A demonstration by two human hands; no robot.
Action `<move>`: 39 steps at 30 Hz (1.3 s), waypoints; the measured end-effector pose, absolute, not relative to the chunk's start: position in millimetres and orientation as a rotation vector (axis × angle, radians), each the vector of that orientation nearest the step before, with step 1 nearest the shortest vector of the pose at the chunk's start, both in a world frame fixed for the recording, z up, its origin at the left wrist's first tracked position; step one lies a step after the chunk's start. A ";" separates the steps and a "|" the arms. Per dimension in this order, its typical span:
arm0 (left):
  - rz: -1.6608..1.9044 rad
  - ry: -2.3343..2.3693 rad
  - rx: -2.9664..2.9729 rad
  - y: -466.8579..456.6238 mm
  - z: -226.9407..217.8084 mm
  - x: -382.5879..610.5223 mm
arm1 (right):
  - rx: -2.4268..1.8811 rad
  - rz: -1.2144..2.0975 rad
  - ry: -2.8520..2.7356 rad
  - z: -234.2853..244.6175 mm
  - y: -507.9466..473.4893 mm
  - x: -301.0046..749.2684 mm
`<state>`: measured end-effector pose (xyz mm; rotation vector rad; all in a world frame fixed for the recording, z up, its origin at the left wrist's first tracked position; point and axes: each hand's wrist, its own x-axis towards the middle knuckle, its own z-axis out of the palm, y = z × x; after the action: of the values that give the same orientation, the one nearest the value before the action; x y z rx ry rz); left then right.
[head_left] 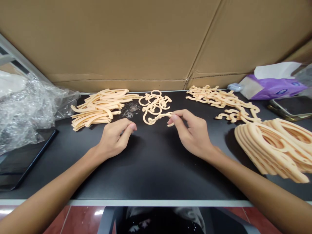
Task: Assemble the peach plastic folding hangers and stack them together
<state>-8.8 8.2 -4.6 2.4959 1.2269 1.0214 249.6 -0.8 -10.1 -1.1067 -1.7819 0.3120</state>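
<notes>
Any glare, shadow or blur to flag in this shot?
Head view: white glare on the red floor tiles, bright glints on the crumpled clear plastic; head view: a soft shadow left of the stacked tan frames, which look slightly blurred; head view: the right hand is readable.

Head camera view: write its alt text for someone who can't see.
The right hand pinches a pale curved piece by a middle pile on a black table; the left hand is curled. A left pile and a right pile flank it, with stacked larger pieces far right and clear plastic far left.
</notes>
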 end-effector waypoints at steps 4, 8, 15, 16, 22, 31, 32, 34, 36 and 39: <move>0.992 1.183 2.427 11.3 -9.0 -12.5 | -1.185 0.609 -1.641 -7.8 -3.0 245.1; 1.219 1.270 2.347 19.2 -9.0 -20.1 | -1.202 0.701 -1.599 -8.9 -3.2 244.5; 1.550 1.496 2.185 32.1 11.3 -38.5 | -1.180 0.730 -1.597 -8.8 -4.8 244.2; 1.578 1.515 2.172 33.0 13.8 -40.6 | -1.180 0.731 -1.596 -8.6 -4.9 244.2; 1.464 1.796 2.211 41.9 9.1 -49.9 | -1.180 0.742 -1.597 -7.8 -5.9 244.5; 0.873 2.188 2.568 48.9 -1.3 -49.3 | -1.185 0.732 -1.607 -6.9 -6.2 244.2; 0.871 2.187 2.582 49.6 -2.4 -50.3 | -1.183 0.733 -1.608 -7.0 -5.6 244.0; 0.905 2.112 2.594 52.0 -6.0 -53.8 | -1.175 0.739 -1.607 -7.0 -4.7 243.7; 0.938 2.018 2.605 54.6 -9.6 -57.7 | -1.172 0.740 -1.599 -6.8 -4.7 243.9; 1.014 1.958 2.646 55.1 -10.2 -60.4 | -1.174 0.729 -1.594 -6.2 -5.3 244.9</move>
<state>-60.4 55.1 -10.2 2.6464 1.9581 1.0142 244.9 -5.3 -6.2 -1.1741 -1.5937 0.7288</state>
